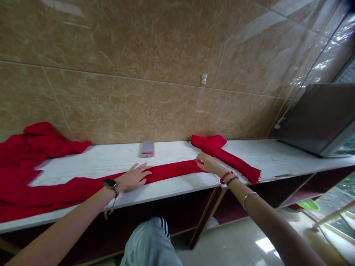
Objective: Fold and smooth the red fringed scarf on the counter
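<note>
A long red scarf [174,172] lies stretched in a narrow strip along the white counter. My left hand [134,177] rests flat on it with the fingers spread. At the strip's right end, my right hand [208,163] is closed on the cloth, its fingers curled around the edge. Just beyond that hand lies a second red scarf [222,153], folded over itself, with its fringe [255,173] close to the counter's front edge. To the left, the strip runs into a wider spread of red cloth.
A heap of red fabric [41,144] sits against the tiled wall at the left. Behind my left hand lies a phone [147,149]. A grey box-like appliance [318,118] stands on the counter [169,188] at the right. Open shelves [249,201] are below, with a green basin [309,204].
</note>
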`<state>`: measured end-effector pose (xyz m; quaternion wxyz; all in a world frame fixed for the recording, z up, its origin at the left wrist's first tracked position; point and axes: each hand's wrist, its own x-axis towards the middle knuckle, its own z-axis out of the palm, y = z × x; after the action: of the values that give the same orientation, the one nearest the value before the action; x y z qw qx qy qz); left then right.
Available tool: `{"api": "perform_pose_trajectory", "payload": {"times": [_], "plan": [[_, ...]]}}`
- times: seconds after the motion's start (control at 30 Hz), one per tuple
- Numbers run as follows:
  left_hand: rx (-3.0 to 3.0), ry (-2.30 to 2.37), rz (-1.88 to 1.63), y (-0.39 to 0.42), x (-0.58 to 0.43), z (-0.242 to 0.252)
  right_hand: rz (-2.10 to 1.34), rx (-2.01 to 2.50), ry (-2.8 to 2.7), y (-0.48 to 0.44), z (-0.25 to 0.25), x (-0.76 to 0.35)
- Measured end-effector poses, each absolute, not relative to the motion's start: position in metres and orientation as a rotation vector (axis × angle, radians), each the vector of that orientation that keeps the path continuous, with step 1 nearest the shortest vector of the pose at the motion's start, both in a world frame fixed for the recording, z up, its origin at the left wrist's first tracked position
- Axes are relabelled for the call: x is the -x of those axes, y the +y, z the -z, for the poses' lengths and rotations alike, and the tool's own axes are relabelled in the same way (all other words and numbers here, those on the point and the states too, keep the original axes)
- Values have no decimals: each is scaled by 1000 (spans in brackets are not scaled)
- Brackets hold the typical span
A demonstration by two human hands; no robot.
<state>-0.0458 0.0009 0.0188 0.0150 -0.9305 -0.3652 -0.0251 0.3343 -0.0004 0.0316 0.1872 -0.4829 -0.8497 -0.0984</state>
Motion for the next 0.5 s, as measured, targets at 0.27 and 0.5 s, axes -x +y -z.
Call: {"api": "perform_pose_trajectory", "payload": {"times": [0.27, 0.5], "plan": [[2894, -1104, 257, 27, -35, 2, 240, 1547, -2374, 32, 23, -261], [2882, -1123, 200, 26, -32, 12, 182, 1946, -2332, 31, 36, -347]]}}
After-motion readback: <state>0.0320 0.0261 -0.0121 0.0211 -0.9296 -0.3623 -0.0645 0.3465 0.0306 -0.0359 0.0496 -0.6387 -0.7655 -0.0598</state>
